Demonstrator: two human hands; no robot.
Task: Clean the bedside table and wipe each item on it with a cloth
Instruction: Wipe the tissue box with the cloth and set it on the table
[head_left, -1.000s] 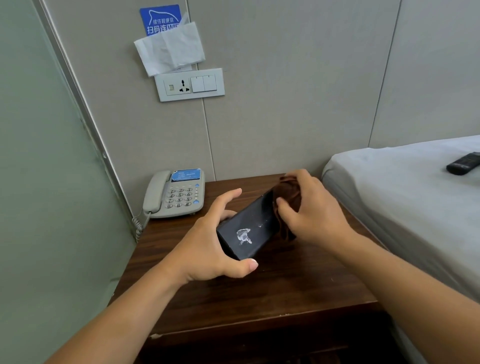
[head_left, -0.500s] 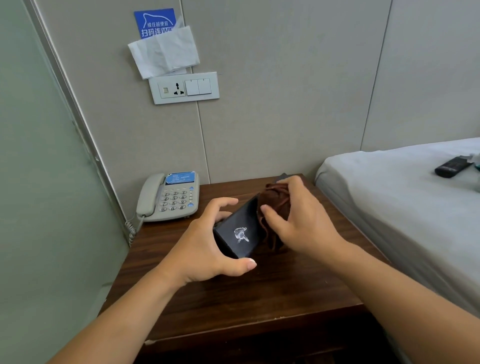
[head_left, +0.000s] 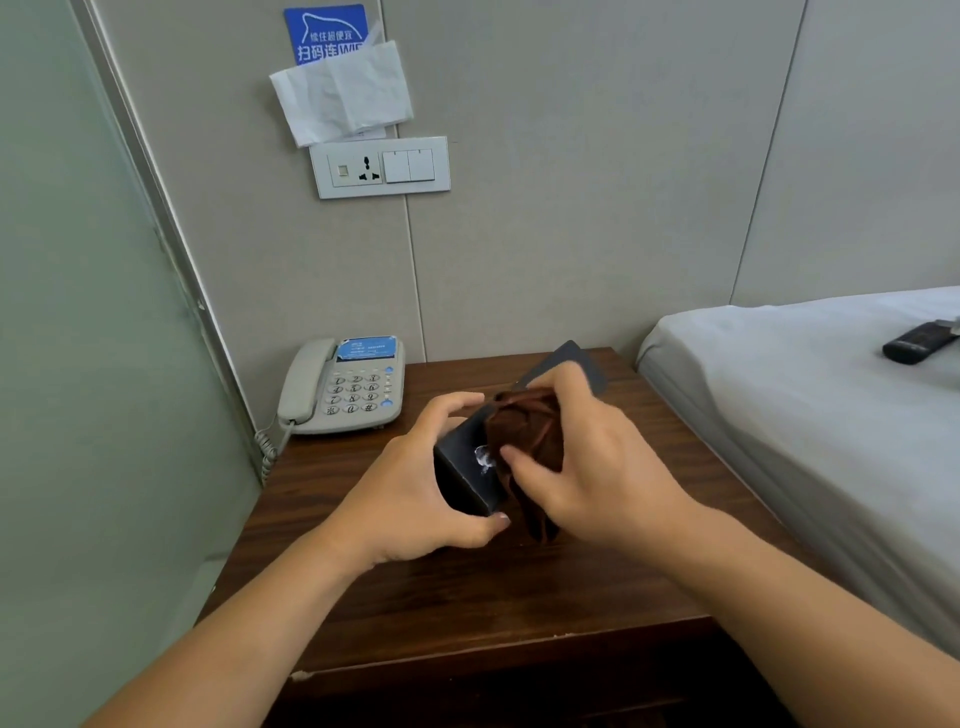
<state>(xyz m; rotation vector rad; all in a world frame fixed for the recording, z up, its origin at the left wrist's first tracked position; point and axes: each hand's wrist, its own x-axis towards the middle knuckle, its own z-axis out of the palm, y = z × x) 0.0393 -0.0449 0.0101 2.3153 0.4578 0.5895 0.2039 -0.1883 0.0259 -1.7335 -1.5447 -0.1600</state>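
A long black box (head_left: 462, 475) with a small white logo is held tilted above the dark wooden bedside table (head_left: 467, 597). My left hand (head_left: 415, 493) grips its near end, thumb underneath and fingers over the top. My right hand (head_left: 587, 467) holds a bunched brown cloth (head_left: 524, 431) against the box's upper face, covering most of the logo. The box's far end (head_left: 571, 358) sticks out behind my right hand. A grey telephone (head_left: 343, 387) sits at the table's back left corner.
A bed with a grey sheet (head_left: 810, 415) stands right of the table, with a black remote (head_left: 917, 343) on it. On the wall are a socket panel (head_left: 382, 167), a white tissue (head_left: 343, 93) and a blue sign. A green panel (head_left: 93, 415) stands to the left.
My right hand has slid the cloth down the box toward my left hand, from the far end to over the logo. The box's far end now shows.
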